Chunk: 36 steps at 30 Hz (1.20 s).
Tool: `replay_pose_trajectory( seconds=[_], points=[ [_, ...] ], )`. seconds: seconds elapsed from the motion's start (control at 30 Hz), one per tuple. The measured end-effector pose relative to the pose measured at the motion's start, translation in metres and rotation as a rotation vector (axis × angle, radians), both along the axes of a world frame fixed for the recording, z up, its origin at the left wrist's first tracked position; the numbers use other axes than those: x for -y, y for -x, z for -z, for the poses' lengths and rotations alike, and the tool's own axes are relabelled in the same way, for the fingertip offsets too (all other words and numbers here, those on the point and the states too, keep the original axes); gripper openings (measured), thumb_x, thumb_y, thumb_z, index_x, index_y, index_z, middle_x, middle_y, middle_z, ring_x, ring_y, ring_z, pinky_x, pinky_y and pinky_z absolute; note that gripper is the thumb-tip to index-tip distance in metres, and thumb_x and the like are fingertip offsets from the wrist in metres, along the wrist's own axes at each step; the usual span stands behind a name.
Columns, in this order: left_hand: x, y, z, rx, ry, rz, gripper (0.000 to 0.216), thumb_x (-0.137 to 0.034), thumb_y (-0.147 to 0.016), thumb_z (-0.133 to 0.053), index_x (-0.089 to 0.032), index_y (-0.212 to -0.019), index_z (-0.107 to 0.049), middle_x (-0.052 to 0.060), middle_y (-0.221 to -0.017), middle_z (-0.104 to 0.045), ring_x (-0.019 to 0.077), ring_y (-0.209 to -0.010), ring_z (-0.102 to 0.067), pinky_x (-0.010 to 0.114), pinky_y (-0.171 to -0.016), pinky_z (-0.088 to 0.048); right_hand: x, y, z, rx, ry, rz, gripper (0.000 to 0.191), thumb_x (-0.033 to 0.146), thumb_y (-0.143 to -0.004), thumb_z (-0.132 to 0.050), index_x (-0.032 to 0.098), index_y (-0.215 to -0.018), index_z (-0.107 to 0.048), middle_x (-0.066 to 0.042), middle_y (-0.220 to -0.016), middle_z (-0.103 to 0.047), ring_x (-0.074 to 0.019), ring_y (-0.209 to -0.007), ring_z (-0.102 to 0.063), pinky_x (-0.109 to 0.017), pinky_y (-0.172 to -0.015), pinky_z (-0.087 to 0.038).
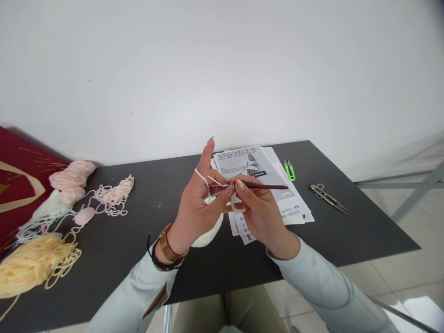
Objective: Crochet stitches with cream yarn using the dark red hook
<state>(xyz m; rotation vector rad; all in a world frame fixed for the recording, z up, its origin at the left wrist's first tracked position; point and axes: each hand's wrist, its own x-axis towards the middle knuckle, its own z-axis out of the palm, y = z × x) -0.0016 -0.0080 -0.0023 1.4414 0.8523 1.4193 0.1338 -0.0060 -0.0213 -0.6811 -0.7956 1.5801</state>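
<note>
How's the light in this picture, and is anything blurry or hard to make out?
Head view: soft, even light on the white wall, a faint shadow beside the red panel, a bright patch on the floor; head view: the stitches by the white loop, between left hand and right hand, are too small to tell.

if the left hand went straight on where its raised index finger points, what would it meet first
Most likely the white wall; nothing else shows in line ahead of the left hand. Depth is unclear, so if the finger points more upward than forward, the way may be free.
</note>
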Motion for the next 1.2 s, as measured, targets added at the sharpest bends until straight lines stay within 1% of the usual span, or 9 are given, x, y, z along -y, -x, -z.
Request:
replay_pose_trajectory(
  seconds=[0.17,0.27,0.4,0.6,0.73,0.8,0.9,1.03,1.2],
  points=[
    [-0.002,0.007,-0.004,-0.051,0.065,0.051,0.077,-0.028,-0.081,-0.074,-0.034,-0.150,-0.040,0.005,-0.089,-0.070,0.0160,-0.067,-0.057,0.029,-0.060,-0.048,-0.007,-0.004,0.001,-0.023,0.013,-0.043,0.017,0.031,-0.064,-0.086,0.023,-0.076,-0.076,0.005,-0.053,-0.063,-0.0057,-0.043,-0.052,-0.016,-0.038,-0.048],
    [-0.006,0.011,-0.007,0.011,0.030,-0.157,0.041,-0.045,-0.092,-0.058,-0.027,-0.129,-0.065,0.004,-0.077,-0.071,0.0109,-0.050,-0.043,0.027,-0.047,-0.033,-0.010,-0.006,-0.001,-0.024,0.048,-0.070,0.016,0.028,-0.062,-0.087,0.021,-0.074,-0.077,0.004,-0.049,-0.062,-0.0062,-0.041,-0.052,-0.015,-0.035,-0.043],
    [-0.009,0.009,-0.009,0.042,0.011,-0.346,0.038,-0.051,-0.093,-0.053,-0.023,-0.103,-0.076,0.001,-0.056,-0.063,0.0088,-0.042,-0.032,0.029,-0.042,-0.019,-0.012,-0.010,-0.004,-0.021,0.030,-0.055,0.016,0.027,-0.061,-0.087,0.021,-0.074,-0.078,0.004,-0.045,-0.061,-0.0066,-0.039,-0.052,-0.016,-0.036,-0.043],
    [-0.020,0.030,-0.019,0.184,0.309,-0.087,0.034,-0.042,-0.091,-0.055,-0.016,-0.095,-0.077,-0.005,-0.041,-0.039,0.0079,-0.038,-0.027,0.025,-0.041,-0.020,-0.015,-0.021,-0.012,0.010,0.054,-0.065,0.021,0.027,-0.054,-0.091,0.020,-0.068,-0.077,0.005,-0.046,-0.060,-0.0057,-0.040,-0.050,-0.016,-0.036,-0.043],
    [-0.039,0.074,-0.020,0.073,0.544,0.301,0.030,-0.034,-0.082,-0.067,-0.007,-0.070,-0.075,-0.001,-0.041,-0.043,0.0066,-0.038,-0.038,0.022,-0.040,-0.031,-0.017,-0.028,-0.015,0.048,0.000,-0.020,0.019,0.025,-0.056,-0.090,0.020,-0.070,-0.078,0.005,-0.046,-0.060,-0.0055,-0.040,-0.051,-0.015,-0.036,-0.046],
    [-0.048,0.096,-0.017,0.086,0.550,0.295,0.023,-0.028,-0.079,-0.068,-0.007,-0.083,-0.077,0.009,-0.067,-0.067,0.0134,-0.057,-0.059,0.024,-0.051,-0.047,-0.018,-0.030,-0.016,0.065,-0.023,-0.032,0.018,0.024,-0.058,-0.089,0.019,-0.071,-0.078,0.005,-0.047,-0.061,-0.0054,-0.041,-0.052,-0.014,-0.037,-0.047],
    [-0.057,0.123,-0.010,0.293,0.465,0.162,0.035,-0.028,-0.086,-0.055,-0.020,-0.117,-0.069,0.011,-0.109,-0.073,0.0256,-0.104,-0.066,0.036,-0.076,-0.059,-0.019,-0.032,-0.020,0.104,-0.059,-0.116,0.016,0.025,-0.061,-0.088,0.019,-0.072,-0.078,0.005,-0.048,-0.061,-0.0056,-0.039,-0.053,-0.015,-0.037,-0.049],
    [-0.064,0.140,-0.002,0.115,0.584,0.146,0.037,-0.039,-0.087,-0.053,-0.026,-0.119,-0.067,0.010,-0.098,-0.075,0.0224,-0.083,-0.070,0.023,-0.047,-0.049,-0.022,-0.033,-0.031,0.181,-0.150,-0.180,0.013,0.024,-0.064,-0.086,0.019,-0.074,-0.078,0.004,-0.053,-0.064,-0.0063,-0.040,-0.054,-0.017,-0.037,-0.051],
    [-0.055,0.099,-0.008,0.007,0.579,0.097,0.020,-0.025,-0.075,-0.076,-0.016,-0.093,-0.074,0.008,-0.077,-0.073,0.0189,-0.074,-0.067,0.023,-0.058,-0.051,-0.029,-0.027,-0.046,0.270,-0.230,-0.295,0.016,0.024,-0.066,-0.085,0.016,-0.077,-0.078,0.004,-0.048,-0.060,-0.0069,-0.042,-0.053,-0.018,-0.039,-0.054]
  ],
)
